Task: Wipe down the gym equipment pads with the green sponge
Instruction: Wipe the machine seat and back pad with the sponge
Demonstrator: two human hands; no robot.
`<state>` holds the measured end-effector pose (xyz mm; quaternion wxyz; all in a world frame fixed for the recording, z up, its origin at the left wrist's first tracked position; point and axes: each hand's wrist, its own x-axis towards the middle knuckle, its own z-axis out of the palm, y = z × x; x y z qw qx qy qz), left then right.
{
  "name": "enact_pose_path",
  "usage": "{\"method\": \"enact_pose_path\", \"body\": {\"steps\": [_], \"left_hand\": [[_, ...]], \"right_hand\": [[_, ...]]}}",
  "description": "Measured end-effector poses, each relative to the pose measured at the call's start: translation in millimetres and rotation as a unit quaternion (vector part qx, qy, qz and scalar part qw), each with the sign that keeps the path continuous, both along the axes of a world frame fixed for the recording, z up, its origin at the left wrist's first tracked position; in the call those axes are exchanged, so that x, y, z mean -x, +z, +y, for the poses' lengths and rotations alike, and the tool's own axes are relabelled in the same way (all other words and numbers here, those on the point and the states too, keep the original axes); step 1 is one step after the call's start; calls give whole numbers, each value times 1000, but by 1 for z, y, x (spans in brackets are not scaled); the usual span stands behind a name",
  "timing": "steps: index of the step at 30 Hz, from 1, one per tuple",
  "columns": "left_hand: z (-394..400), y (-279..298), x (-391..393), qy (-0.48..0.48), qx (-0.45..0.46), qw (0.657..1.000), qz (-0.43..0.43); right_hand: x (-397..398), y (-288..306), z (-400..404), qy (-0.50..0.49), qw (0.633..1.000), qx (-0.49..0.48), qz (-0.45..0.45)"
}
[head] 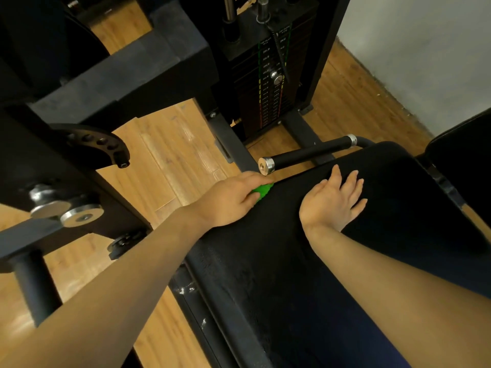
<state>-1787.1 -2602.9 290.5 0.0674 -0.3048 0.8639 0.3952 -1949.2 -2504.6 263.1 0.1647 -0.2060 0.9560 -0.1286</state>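
Note:
A black seat pad (305, 261) of a gym machine fills the lower right of the head view. My left hand (228, 200) grips the green sponge (263, 191) against the pad's left edge, near its far corner; only a small part of the sponge shows past my fingers. My right hand (334, 200) lies flat on the pad with its fingers spread and straight, just to the right of the sponge.
A black handle with chrome ends (308, 152) sticks out just beyond the pad's far edge. The weight stack (268, 83) stands behind it. Black frame beams (127, 83) and chrome pegs (79, 215) lie on the left over wood flooring. A second pad (467, 160) sits at right.

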Motion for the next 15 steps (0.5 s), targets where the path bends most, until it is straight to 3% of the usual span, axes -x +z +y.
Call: {"method": "enact_pose_path", "body": {"steps": [10, 15], "left_hand": [[9, 29, -88, 94, -36, 995, -12], [14, 24, -62, 100, -6, 995, -19]], "right_hand": [[0, 0, 3, 27, 1000, 8, 0], [-14, 6, 16, 201, 978, 56, 2]]}}
